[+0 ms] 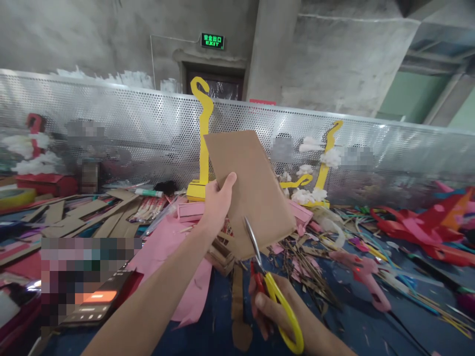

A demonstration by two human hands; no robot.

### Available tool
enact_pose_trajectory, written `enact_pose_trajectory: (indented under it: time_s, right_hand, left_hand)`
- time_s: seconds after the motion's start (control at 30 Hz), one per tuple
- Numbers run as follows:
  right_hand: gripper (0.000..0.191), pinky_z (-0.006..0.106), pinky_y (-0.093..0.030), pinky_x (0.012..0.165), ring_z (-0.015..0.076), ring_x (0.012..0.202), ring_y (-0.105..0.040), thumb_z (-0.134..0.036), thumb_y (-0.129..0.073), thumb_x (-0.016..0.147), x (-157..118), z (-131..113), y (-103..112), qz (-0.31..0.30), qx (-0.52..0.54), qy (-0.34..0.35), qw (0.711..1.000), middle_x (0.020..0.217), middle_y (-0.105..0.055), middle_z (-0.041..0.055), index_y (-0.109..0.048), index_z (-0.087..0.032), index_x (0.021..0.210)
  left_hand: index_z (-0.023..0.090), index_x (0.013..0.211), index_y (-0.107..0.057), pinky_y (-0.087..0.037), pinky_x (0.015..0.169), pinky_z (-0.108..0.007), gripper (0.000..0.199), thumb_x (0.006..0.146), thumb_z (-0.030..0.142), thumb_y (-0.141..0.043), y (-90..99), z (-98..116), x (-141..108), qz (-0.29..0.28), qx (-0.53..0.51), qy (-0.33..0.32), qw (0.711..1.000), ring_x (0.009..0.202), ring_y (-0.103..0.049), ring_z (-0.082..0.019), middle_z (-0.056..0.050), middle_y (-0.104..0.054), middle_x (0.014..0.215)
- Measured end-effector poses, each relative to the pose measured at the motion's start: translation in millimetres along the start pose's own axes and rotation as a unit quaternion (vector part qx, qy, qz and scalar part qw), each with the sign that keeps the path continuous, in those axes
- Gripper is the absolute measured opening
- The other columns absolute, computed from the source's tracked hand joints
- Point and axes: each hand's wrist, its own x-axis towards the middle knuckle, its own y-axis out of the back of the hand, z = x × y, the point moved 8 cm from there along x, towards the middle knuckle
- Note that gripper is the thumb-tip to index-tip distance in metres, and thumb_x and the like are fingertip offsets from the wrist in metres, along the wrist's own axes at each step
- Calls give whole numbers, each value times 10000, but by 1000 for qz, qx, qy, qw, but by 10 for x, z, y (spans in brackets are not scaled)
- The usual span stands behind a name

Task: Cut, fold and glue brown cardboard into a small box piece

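My left hand (219, 198) grips the left edge of a brown cardboard sheet (260, 183), thumb on its near face. The sheet is held up and tilted above the table. In my right hand (272, 301) is a pair of scissors (276, 291) with one yellow and one red handle. Their blades point up at the lower part of the sheet and look nearly closed; whether they touch it I cannot tell. A yellow hooked figure on a base (204, 143) stands behind the sheet. Pink paper (166, 267) lies under my left forearm.
Cardboard strips (85, 212) cover the table's left side, near a phone-like device (100, 296). A pink glue gun (371, 282) with a cable lies at the right, beside red craft pieces (415, 227). A perforated metal barrier (148, 128) runs along the back.
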Motion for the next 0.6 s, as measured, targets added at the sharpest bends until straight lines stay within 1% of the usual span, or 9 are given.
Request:
enact_pose_trajectory:
  time_s: [0.1,0.23,0.3,0.33,0.37,0.4,0.5,0.53,0.6]
  right_hand:
    - [626,218,-417,539,97,590,-492,-752,-733,715,72,31,15,20,-4,19,1000,741,-542,-15,-568,-186,927]
    - [709,324,-531,716,204,792,-591,-864,-661,657,121,133,51,35,46,-10,998,842,-590,37,-602,-226,959]
    - [698,350,-538,786,224,861,-606,-826,-701,660,75,108,40,19,47,-9,999,913,-611,53,-615,-230,1013]
    - [693,341,-536,792,216,865,-605,-783,-744,658,41,76,32,10,41,-3,999,943,-614,53,-614,-229,1054]
    - [679,319,-534,764,195,829,-602,-746,-767,671,6,45,21,2,34,2,999,939,-612,46,-606,-225,1077]
    - [646,285,-523,678,164,736,-587,-738,-749,705,-23,17,8,-6,24,6,1000,877,-601,28,-598,-214,1052]
    - [567,205,-380,432,79,452,-462,-755,-593,839,-49,-16,9,0,-4,12,1000,636,-508,-44,-539,-191,868]
    - [563,194,-345,397,66,401,-434,-751,-559,865,-39,-14,21,9,-10,16,1000,585,-483,-58,-515,-191,819]
    - [568,180,-328,367,58,354,-425,-741,-535,886,-9,12,40,22,-21,19,999,521,-464,-66,-490,-193,748]
  left_hand:
    - [157,893,-759,-578,850,-390,313,770,445,-744,5,17,-8,5,3,1,1000,970,-715,-275,-98,-776,968]
    - [166,933,-759,-585,844,-410,295,768,410,-745,24,-28,-19,22,-17,32,999,918,-730,-269,-104,-779,972]
    - [172,937,-758,-590,836,-419,296,761,409,-751,31,-66,-16,26,-20,41,999,910,-735,-274,-109,-779,984]
    - [171,929,-757,-591,835,-424,297,756,411,-754,36,-87,-14,30,-19,44,998,916,-735,-279,-114,-779,988]
    - [170,925,-756,-590,841,-428,298,752,413,-756,40,-107,-11,33,-17,45,998,929,-734,-283,-118,-778,997]
    - [171,927,-755,-587,856,-429,296,752,410,-756,43,-126,-9,37,-17,44,998,951,-732,-285,-120,-778,1013]
    - [178,943,-753,-572,911,-423,274,765,387,-739,40,-163,-14,44,-16,40,998,1023,-719,-278,-112,-775,1062]
    - [179,946,-753,-570,915,-427,271,769,384,-734,35,-169,-18,45,-15,39,998,1029,-718,-279,-111,-775,1065]
    - [178,938,-755,-574,902,-439,273,771,393,-734,26,-169,-27,42,-12,38,998,1019,-719,-287,-115,-777,1053]
